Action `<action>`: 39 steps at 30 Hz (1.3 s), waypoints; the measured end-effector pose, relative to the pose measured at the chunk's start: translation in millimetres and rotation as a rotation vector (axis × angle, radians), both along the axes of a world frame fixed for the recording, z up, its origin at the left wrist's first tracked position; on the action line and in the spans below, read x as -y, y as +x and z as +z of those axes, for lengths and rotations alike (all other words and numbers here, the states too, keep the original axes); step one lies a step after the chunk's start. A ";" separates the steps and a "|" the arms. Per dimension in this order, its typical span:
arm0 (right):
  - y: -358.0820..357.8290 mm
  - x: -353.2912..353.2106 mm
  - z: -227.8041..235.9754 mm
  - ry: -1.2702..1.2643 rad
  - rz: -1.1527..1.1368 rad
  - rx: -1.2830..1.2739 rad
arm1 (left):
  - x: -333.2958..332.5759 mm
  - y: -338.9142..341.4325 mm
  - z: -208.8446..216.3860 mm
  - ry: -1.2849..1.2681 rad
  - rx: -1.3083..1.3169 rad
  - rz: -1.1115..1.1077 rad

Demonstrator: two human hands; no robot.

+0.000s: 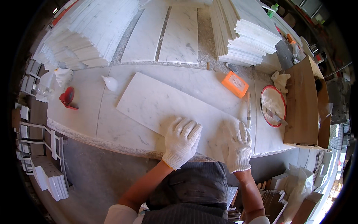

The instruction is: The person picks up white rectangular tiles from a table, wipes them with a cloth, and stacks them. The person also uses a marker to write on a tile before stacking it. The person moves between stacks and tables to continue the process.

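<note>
A long white marble slab [164,102] with faint grey veins lies slantwise on the worktable, its right end near the front edge. My left hand [182,139], in a white knit glove, rests on the slab's near edge with the fingers stretched forward. Close to the slab's right end lies my right hand [237,145], gloved the same way, its fingers extended flat. Neither hand is wrapped round anything. Just beyond my right fingertips is a thin pale stick-like tool [248,114]. An orange packet [235,84] sits behind the slab's right half.
Tall stacks of marble tiles [85,33] [253,33] flank two flat slabs [179,37] at the back. On the right stand a red-rimmed bowl of pale paste [269,100] with a scraper [276,118] and a cardboard box [302,104]. Leftward are a white squeeze bottle [110,83] and red cup [67,96].
</note>
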State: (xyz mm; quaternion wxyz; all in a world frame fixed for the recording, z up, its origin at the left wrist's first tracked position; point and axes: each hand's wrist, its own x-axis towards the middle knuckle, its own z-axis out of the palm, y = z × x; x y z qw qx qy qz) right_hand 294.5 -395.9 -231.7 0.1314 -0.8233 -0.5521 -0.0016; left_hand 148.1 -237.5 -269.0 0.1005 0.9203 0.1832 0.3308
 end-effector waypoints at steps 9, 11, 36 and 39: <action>-12.9 32.0 13.3 -0.147 0.038 -0.029 | 0.6 -1.8 2.1 -0.022 0.013 0.013; -8.3 14.9 12.4 -0.121 0.027 -0.023 | 0.7 -2.0 2.0 -0.028 0.016 0.011; 4.8 -0.5 18.9 -0.160 0.085 0.038 | -0.2 -2.5 4.3 -0.019 -0.014 0.013; -4.0 15.4 25.1 -0.235 0.080 0.025 | -0.7 -3.8 1.1 -0.027 -0.002 0.025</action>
